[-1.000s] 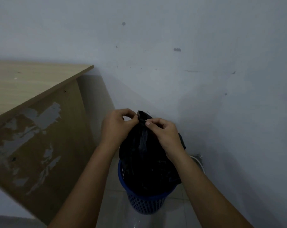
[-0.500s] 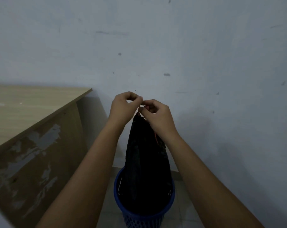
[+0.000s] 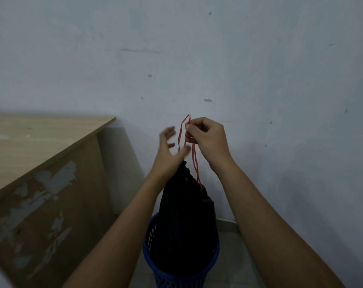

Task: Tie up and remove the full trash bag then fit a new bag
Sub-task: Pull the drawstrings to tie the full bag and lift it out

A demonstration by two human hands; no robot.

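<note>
A full black trash bag (image 3: 184, 221) stands drawn up tall inside a blue perforated bin (image 3: 149, 256) on the floor. Red drawstrings (image 3: 194, 161) run up from the bag's gathered neck. My right hand (image 3: 207, 140) pinches the strings at their top, where a loop sticks out above the fingers. My left hand (image 3: 169, 150) is blurred beside the strings, fingers spread, its thumb near the bag's neck. I cannot tell whether it touches the strings.
A worn wooden desk (image 3: 41, 154) with peeling side panel stands to the left of the bin. A plain grey wall (image 3: 259, 80) rises directly behind. Tiled floor (image 3: 230, 256) shows around the bin's right side.
The red drawstrings have been pulled out and up by my right hand. My left hand has let go of the bag's top and spread its fingers. The bag's neck has narrowed.
</note>
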